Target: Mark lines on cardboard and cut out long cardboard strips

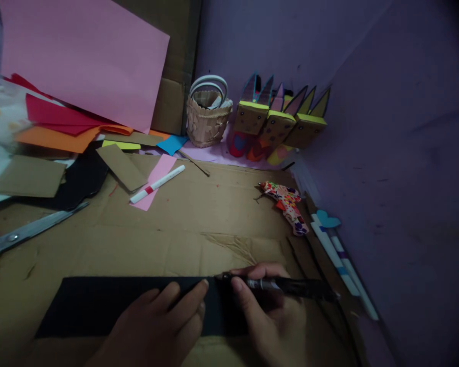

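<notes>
A black sheet of paper lies flat on the cardboard work surface near the front edge. My left hand presses down on the sheet with its fingers spread flat. My right hand is closed around a black marker, held nearly level, with its tip at the sheet's upper edge just beside my left fingertips.
Scissors lie at the left. A white marker rests on a pink strip. Coloured paper sheets pile up at the back left. A small woven basket and cardboard animal figures stand at the back. A patterned glue gun and pens lie at the right by the purple wall.
</notes>
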Available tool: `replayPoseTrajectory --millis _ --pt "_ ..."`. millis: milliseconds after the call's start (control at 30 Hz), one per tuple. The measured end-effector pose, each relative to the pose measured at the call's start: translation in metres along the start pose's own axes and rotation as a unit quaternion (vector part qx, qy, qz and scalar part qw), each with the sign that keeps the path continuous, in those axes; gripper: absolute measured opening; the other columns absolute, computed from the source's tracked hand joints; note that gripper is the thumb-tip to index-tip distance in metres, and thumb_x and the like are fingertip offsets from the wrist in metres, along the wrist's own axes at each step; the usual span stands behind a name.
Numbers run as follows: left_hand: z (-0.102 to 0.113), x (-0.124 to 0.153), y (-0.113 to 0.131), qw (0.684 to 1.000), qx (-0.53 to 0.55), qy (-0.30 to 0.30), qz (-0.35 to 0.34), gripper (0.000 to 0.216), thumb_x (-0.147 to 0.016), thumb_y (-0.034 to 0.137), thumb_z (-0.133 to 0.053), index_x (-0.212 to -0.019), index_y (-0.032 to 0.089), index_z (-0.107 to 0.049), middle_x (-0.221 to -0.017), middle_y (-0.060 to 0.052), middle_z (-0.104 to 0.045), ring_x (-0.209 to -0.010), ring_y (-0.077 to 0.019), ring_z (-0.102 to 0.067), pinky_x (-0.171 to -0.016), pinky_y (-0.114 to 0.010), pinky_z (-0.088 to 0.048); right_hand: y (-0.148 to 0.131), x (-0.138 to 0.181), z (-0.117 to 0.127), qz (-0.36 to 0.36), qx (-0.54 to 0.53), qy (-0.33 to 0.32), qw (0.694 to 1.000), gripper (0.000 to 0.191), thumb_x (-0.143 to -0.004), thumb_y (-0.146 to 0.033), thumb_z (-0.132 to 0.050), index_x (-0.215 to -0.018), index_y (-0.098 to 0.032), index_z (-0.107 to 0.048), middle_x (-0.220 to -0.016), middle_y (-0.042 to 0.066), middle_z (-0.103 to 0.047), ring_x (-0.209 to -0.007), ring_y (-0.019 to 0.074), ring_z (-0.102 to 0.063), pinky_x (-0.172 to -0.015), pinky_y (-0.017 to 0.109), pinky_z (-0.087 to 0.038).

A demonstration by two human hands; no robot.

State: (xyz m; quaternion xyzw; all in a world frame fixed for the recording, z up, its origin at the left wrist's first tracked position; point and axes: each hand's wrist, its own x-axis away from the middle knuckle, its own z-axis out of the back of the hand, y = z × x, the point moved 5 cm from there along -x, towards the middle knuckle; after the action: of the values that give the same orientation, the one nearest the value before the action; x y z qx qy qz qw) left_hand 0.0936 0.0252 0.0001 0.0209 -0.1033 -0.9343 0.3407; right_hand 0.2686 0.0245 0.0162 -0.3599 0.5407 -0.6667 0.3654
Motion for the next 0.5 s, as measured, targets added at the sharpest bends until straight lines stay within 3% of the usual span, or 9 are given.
replayPoseTrajectory --millis 400,500 --pt "0.007 -0.005 0.000 0.999 -0.015 0.025 0.016 0.022 -0.092 0.033 -0.053 -0.106 0.036 -0.069 -0.125 0.010 -0.064 -0.101 -0.0151 -0.060 -0.074 -0.027 -0.047 0.002 -0.005 0.012 -0.015 0.012 0.033 0.999 0.023 -0.073 -0.038 -0.073 -0.076 -0.024 -0.054 -0.072 -0.001 -0.072 -0.064 0.0142 -0.068 -0.060 0.021 -0.054" --pt "0.003 -0.004 -0.002 1.000 -0.013 0.012 0.011 0.024 -0.094 0.032 -0.049 -0.109 0.035 -0.068 -0.126 0.007 -0.064 -0.104 -0.0162 -0.059 -0.077 -0.028 -0.047 0.004 -0.008 0.015 0.018 0.030 0.006 0.999 0.021 -0.073 -0.034 -0.073 -0.075 -0.024 -0.055 -0.070 0.001 -0.072 -0.062 0.0156 -0.070 -0.057 0.022 -0.056"
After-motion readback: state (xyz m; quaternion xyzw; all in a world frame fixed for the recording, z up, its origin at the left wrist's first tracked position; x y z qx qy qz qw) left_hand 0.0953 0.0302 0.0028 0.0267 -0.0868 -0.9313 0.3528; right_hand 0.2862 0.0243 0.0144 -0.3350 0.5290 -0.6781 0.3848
